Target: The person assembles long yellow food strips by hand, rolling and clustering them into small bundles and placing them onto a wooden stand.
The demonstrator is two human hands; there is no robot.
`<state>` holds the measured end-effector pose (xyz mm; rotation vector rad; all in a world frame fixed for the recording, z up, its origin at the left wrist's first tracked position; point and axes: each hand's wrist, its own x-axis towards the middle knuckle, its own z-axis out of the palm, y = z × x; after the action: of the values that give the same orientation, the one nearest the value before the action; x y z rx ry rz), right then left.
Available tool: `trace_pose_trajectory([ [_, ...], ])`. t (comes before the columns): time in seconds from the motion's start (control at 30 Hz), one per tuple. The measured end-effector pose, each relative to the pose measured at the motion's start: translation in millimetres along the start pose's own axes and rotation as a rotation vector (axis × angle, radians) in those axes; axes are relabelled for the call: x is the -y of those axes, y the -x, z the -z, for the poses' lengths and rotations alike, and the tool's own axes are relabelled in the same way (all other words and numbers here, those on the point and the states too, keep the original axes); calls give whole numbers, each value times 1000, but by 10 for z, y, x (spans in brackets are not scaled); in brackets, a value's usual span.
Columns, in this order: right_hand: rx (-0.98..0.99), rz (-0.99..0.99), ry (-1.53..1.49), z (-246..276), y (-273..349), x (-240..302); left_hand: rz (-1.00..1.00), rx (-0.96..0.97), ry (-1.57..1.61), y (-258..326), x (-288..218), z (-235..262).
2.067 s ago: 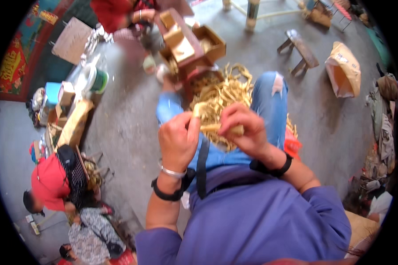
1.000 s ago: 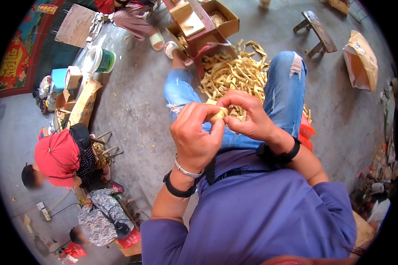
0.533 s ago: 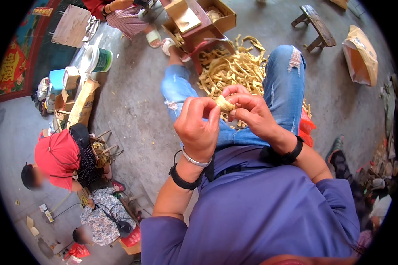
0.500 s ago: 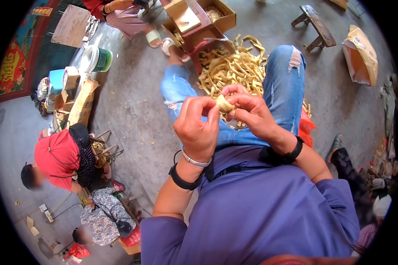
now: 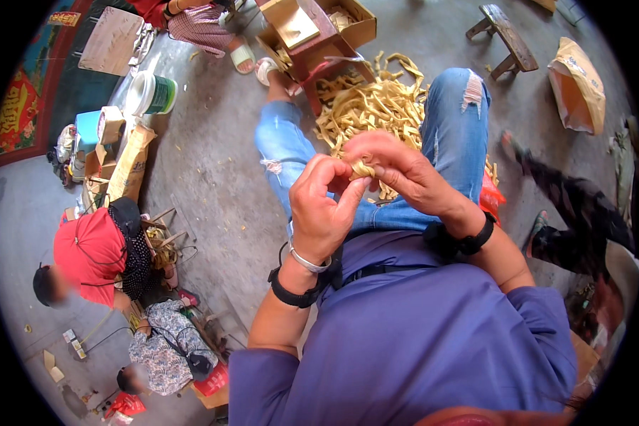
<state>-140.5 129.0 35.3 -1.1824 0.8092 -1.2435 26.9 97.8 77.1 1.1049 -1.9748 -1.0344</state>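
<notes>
Small yellowish coil — held up, nearer the body than the heap of strips. Left hand: pinching the coil. Right hand: blurred, curled close against it; grip uncertain. Step, seemingly: winding or tucking; next move likely calls for steady left fingers.

The seated worker's left forearm and right forearm rise and converge. Left hand: fingers curled, thumb and forefinger in a pinch. Right hand: fingers arched, partly blurred, thumb extended toward the left fingertips.
</notes>
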Motion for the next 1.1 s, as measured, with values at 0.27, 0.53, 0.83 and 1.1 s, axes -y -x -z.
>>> trace_pose_trajectory([
  [0.27, -163, 0, -179, -80, 57, -166, -360, -137, -211, 2, -13, -43],
  [0.53, -203, -100, -344, -11, 52, -254, 162, 12, 231, -74, 2, -15],
  [0.83, -256, -157, -146, -38, 65, -179, 407, 103, 509, -154, 110, 92],
  [1.1, -333, -227, 113, -18, 96, -98, 551, 162, 778, -184, 260, 231],
])
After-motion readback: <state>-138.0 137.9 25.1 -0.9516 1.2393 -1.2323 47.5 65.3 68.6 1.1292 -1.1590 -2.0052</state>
